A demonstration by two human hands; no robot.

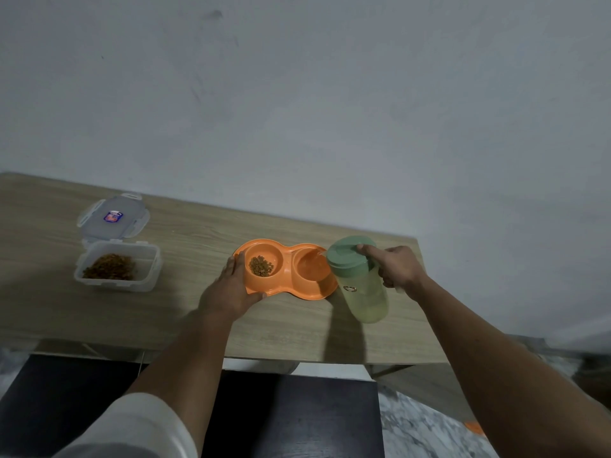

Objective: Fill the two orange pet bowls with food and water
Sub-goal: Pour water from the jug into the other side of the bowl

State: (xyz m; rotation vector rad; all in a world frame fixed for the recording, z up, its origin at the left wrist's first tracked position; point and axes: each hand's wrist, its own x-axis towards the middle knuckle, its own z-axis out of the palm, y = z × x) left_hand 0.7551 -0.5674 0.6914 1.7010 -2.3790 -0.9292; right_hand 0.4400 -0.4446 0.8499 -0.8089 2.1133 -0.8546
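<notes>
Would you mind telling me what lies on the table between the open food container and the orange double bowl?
Only bare table between container and bowl, head view.

Single head-worn view, facing forward and down, close over table (297, 332), wall behind

Plain grey-white wall (297, 94) fills the upper half, scuffed here and there with faint dark marks. Pushed against it, a light wood-grain table (297, 328), its front edge running across the view. Below, a dark seat (297, 414) tucked under, and marbled grey floor (426, 428) at right. Light dim, even.
</notes>
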